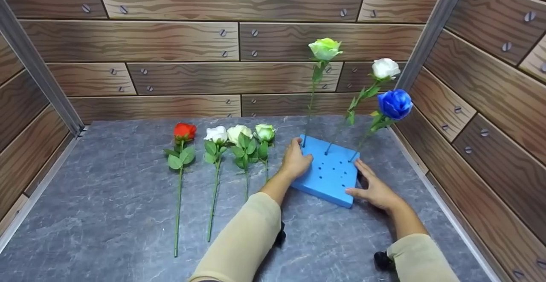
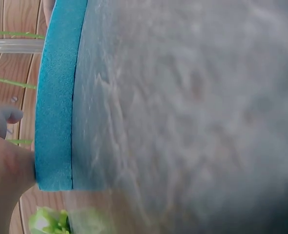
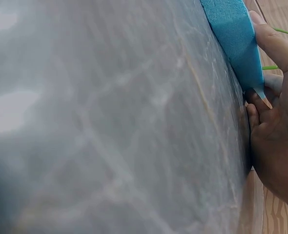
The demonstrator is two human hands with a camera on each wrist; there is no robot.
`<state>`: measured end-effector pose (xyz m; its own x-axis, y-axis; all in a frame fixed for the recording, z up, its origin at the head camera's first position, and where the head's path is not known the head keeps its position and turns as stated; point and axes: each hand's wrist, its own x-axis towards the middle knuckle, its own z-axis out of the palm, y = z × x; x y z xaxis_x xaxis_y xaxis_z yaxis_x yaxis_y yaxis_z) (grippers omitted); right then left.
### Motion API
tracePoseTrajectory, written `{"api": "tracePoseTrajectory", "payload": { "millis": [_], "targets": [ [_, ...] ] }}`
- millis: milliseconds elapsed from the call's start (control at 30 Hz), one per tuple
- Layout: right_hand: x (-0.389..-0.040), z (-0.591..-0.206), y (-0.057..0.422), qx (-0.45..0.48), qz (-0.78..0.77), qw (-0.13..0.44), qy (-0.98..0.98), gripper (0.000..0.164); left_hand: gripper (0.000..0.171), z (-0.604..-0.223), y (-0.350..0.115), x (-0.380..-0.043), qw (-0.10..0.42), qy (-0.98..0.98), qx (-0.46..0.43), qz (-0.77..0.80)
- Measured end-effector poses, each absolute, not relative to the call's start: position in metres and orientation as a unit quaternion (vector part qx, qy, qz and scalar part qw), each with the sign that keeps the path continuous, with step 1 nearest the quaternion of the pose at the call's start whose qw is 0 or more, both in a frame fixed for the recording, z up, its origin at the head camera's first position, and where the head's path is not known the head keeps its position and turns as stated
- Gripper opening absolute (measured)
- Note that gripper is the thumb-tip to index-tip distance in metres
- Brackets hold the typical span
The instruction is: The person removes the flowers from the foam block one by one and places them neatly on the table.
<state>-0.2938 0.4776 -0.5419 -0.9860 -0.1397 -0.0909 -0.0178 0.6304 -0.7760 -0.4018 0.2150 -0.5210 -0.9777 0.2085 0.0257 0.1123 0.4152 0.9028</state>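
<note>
A blue foam block [image 1: 328, 179] with several small holes lies on the table, turned at an angle. Three artificial roses stand in its far part: a yellow-green rose [image 1: 325, 49], a white rose [image 1: 385, 68] and a blue rose [image 1: 395, 104], the last two leaning right. My left hand [image 1: 296, 160] grips the block's left edge, thumb over the top. At the right edge my right hand [image 1: 375, 190] holds the block, thumb at the near corner and fingers along the side. The right wrist view shows that thumb on the foam [image 3: 234, 39], with other fingers low beside it.
Left of the block lie a red rose [image 1: 184, 132], a white rose [image 1: 216, 134], a cream rose [image 1: 239, 135] and a pale green rose [image 1: 265, 132], stems toward me. Wood-patterned walls [image 1: 170, 41] enclose the grey marbled table [image 1: 115, 213] at the back and sides.
</note>
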Motion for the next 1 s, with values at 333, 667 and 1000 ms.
{"api": "tracePoseTrajectory", "payload": {
  "millis": [333,667,1000],
  "targets": [
    [-0.293,-0.541,0.478,-0.042,-0.423,0.072,0.902,0.111,0.08,-0.519,0.213,-0.405,0.1,0.839,0.124,0.52],
    [-0.293,-0.542,0.48,-0.036,-0.418,0.073,0.905,0.111,0.078,-0.537,0.222,-0.42,0.072,0.84,0.13,0.522],
    [-0.295,-0.544,0.477,-0.033,-0.42,0.072,0.904,0.112,0.055,-0.535,0.219,-0.415,0.001,0.836,0.128,0.534]
  ]
}}
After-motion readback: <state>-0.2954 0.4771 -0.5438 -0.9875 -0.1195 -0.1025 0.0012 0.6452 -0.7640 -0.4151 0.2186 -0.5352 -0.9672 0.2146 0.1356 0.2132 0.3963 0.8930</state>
